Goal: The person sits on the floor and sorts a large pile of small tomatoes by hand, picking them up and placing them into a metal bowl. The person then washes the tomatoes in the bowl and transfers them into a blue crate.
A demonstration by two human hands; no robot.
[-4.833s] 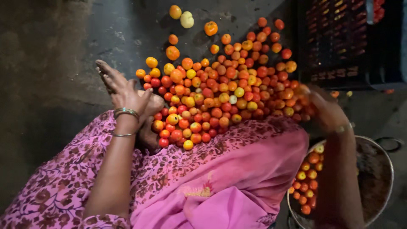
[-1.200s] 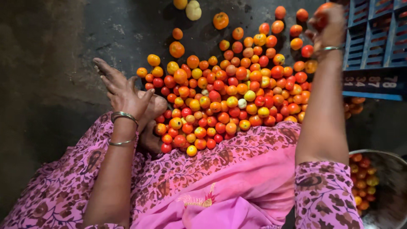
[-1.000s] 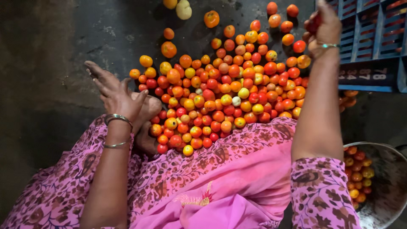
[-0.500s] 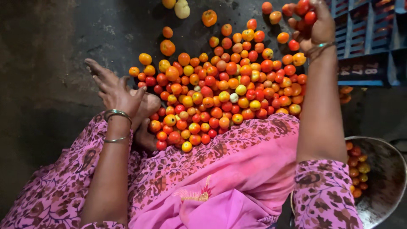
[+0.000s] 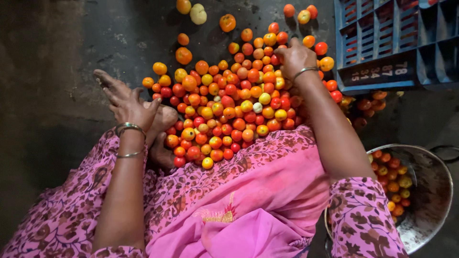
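A heap of red, orange and yellow tomatoes (image 5: 239,100) lies on the dark floor in front of my lap. My right hand (image 5: 294,57) reaches over the far right part of the heap, fingers curled down onto the tomatoes; what it grips is hidden under the palm. My left hand (image 5: 129,107) rests on my bare foot (image 5: 160,122) at the heap's left edge, fingers apart and holding nothing. Both wrists wear metal bangles.
A blue plastic crate (image 5: 397,43) stands at the upper right. A metal bowl (image 5: 430,200) with several tomatoes sits at my lower right. A few loose tomatoes (image 5: 198,14) lie at the top. Pink patterned cloth (image 5: 239,200) covers my lap.
My right hand came up from the bowl side, swung over the crate's edge holding tomatoes, then dropped down and left onto the heap. The left hand stayed on my foot.
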